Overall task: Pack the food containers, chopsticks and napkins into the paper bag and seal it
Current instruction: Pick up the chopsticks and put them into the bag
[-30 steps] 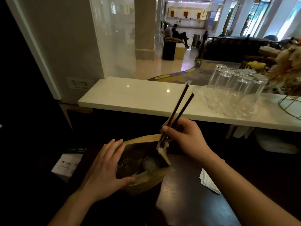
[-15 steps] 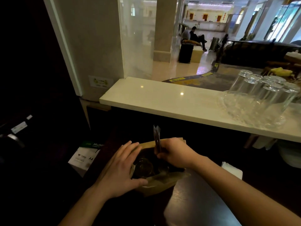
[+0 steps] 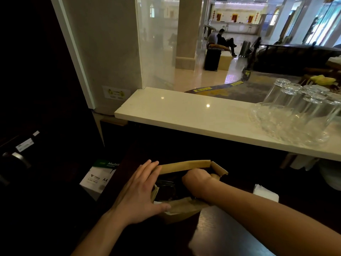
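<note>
Paper bag [image 3: 184,166] beside napkins [image 3: 265,193]

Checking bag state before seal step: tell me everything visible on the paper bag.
The paper bag is brown, kraft-looking paper, standing upright and open on the dark counter. Its far rim is folded outward and the right corner curls over. The left hand rests flat against its left side, thumb on the near rim. The right hand reaches down into the mouth. The interior is too dark to identify its contents.
</note>
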{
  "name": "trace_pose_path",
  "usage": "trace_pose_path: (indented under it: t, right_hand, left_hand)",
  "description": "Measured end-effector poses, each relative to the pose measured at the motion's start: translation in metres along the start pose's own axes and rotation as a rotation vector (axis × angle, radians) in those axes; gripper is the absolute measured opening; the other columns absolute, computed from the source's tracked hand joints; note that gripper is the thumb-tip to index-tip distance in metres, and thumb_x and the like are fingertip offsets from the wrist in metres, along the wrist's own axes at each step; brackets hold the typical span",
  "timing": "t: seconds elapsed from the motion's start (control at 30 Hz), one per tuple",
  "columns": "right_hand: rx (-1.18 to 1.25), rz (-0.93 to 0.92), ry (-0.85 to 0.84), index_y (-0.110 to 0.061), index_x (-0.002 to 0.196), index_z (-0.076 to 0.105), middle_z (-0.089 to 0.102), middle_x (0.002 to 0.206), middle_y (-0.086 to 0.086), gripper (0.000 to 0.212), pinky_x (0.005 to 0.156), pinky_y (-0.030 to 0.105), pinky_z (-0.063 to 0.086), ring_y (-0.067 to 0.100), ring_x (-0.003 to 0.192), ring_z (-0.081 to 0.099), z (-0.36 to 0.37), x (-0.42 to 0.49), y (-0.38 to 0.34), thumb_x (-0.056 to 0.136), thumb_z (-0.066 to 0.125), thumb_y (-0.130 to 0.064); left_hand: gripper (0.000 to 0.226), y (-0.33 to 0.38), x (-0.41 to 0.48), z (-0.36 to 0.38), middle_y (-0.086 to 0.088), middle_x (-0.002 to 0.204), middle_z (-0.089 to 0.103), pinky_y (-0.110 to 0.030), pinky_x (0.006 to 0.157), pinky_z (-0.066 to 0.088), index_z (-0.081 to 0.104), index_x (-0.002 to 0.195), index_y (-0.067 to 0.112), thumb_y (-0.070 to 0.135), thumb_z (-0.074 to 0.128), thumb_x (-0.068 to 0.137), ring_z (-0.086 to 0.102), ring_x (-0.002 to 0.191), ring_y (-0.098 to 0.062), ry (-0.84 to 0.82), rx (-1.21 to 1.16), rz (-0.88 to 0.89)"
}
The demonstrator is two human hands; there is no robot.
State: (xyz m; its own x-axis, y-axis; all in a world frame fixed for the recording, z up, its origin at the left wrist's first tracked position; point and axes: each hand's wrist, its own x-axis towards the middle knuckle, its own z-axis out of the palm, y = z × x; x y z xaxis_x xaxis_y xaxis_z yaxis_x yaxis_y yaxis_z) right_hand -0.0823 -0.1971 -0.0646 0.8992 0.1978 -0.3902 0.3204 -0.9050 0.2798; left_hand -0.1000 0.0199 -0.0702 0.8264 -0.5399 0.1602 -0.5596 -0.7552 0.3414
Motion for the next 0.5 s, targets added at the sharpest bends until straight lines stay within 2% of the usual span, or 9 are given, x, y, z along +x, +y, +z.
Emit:
trace_pose_path:
  t: [0.1, 0.23, 0.5]
  right_hand:
    - [-0.066, -0.011, -0.016, -0.016, 0.115, 0.062, 0.062, 0.121, 0.007, 0.028, 0.093, 0.042, 0.051, 0.029, 0.113, 0.058, 0.010, 0.012, -0.007, 0.089, 0.061, -0.008]
    - [-0.151, -0.030, 0.008, -0.016, 0.125, 0.055, 0.055, 0.133, 0.011, 0.037, 0.106, 0.048, 0.042, 0.033, 0.125, 0.049, 0.022, 0.024, -0.009, 0.090, 0.060, -0.008]
    - [0.012, 0.049, 0.084, -0.018, 0.126, 0.054, 0.052, 0.135, 0.011, 0.037, 0.106, 0.050, 0.037, 0.037, 0.125, 0.046, 0.024, 0.024, -0.007, 0.091, 0.060, -0.011]
  left_hand:
    - [0.115, 0.003, 0.001, 0.000, 0.024, 0.157, -0.015, -0.031, 0.111, 0.002, -0.004, 0.151, 0.035, 0.086, 0.051, 0.065, -0.026, 0.139, 0.004, 0.001, 0.016, 0.008]
    - [0.114, 0.003, 0.001, -0.002, 0.020, 0.159, -0.014, -0.031, 0.111, 0.000, -0.006, 0.152, 0.035, 0.085, 0.050, 0.066, -0.027, 0.139, 0.003, -0.008, 0.015, 0.017]
    - [0.112, 0.005, 0.003, 0.000, 0.022, 0.158, -0.015, -0.033, 0.110, 0.005, -0.004, 0.152, 0.035, 0.083, 0.052, 0.066, -0.026, 0.140, 0.001, -0.004, 0.015, 0.019]
